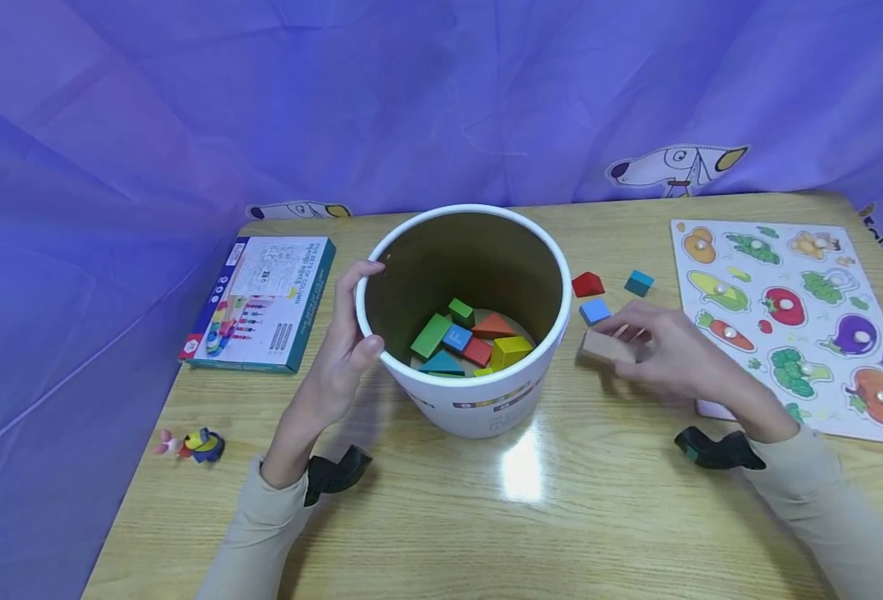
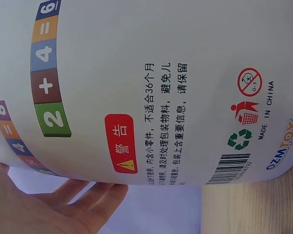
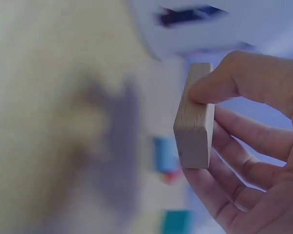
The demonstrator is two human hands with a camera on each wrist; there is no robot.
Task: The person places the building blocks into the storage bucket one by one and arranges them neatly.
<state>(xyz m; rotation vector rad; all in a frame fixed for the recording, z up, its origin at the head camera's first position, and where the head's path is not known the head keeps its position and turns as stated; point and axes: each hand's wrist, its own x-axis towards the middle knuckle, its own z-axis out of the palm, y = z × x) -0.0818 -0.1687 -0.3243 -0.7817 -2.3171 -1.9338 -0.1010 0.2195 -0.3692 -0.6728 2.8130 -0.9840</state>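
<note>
A large white bucket [image 1: 466, 408] stands on the table, with several coloured blocks [image 1: 456, 337] lying on its bottom. My left hand [image 1: 336, 358] grips the bucket's left rim, the thumb at the near side; in the left wrist view its fingers [image 2: 95, 202] lie along the printed wall. Just right of the bucket, my right hand [image 1: 659, 346] pinches a plain wooden block [image 3: 195, 117] between thumb and fingers. Close by on the table are a blue block [image 1: 595, 312], a red block [image 1: 587, 284] and a teal block [image 1: 640, 283].
A white vegetable puzzle board [image 1: 767, 333] lies at the right, beside my right forearm. At the left sit a flat toy box [image 1: 261, 304] and small toy figures [image 1: 203, 446]. A purple curtain [image 1: 426, 100] hangs behind the table [image 1: 441, 533].
</note>
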